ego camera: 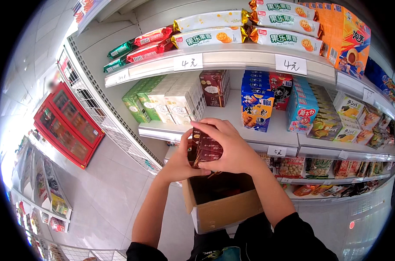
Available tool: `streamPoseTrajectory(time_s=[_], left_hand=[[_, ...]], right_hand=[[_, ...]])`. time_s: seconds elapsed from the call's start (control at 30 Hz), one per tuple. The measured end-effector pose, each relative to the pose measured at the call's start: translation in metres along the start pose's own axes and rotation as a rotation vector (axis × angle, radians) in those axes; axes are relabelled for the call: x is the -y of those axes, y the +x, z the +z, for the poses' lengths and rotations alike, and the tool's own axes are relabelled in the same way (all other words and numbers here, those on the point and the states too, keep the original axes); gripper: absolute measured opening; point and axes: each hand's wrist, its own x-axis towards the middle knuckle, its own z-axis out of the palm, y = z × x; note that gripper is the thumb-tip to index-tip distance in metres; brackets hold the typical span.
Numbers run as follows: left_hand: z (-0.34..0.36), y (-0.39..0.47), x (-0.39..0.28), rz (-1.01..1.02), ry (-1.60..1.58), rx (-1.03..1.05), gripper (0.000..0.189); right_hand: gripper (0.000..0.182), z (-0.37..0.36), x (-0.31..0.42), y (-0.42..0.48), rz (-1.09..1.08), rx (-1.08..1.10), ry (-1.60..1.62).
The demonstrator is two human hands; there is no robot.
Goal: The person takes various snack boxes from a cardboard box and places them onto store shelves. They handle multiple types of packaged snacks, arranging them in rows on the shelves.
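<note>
Several dark brown snack boxes (209, 148) are stacked together between my two hands. My left hand (179, 160) grips them from the left, and my right hand (231, 146) wraps them from above and the right. Below my hands stands an open cardboard carton (230, 208) with a dark interior; its contents are hard to make out. Similar brown boxes (213, 88) stand on the middle shelf beyond my hands, beside white boxes (181, 104) and green boxes (135, 101). Blue snack boxes (257, 107) stand farther right on that shelf.
The upper shelf edge (236, 60) carries handwritten price cards, with wrapped biscuit packs (213, 36) above. Lower shelves hold bagged snacks (292, 166). A white wire mesh side panel (103, 114) borders the shelving on the left. A red glass-door cabinet (68, 124) stands across the tiled floor.
</note>
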Motion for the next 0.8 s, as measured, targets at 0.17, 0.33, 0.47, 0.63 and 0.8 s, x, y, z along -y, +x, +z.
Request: streamPoseTrajectory(time_s=[0.17, 0.33, 0.47, 0.63, 0.8], left_hand=[[0.013, -0.003, 0.019, 0.056, 0.013, -0.032, 0.135], [0.008, -0.011, 0.027, 0.045, 0.177, 0.033, 0.143], [-0.012, -0.016, 0.038, 0.0, 0.447, 0.06, 0.143], [-0.011, -0.001, 0.022, -0.229, 0.533, 0.414, 0.127], [0.02, 0.037, 0.063, -0.208, 0.473, 0.116, 0.087]], right_hand=[[0.083, 0.01, -0.016, -0.011, -0.026, 0.029, -0.03], [0.081, 0.011, -0.019, -0.02, -0.056, 0.027, -0.016], [0.079, -0.011, -0.009, -0.014, -0.057, -0.067, -0.044], [0.077, -0.047, 0.006, 0.01, -0.072, -0.21, -0.178], [0.076, -0.052, 0.001, 0.034, -0.036, -0.23, -0.343]])
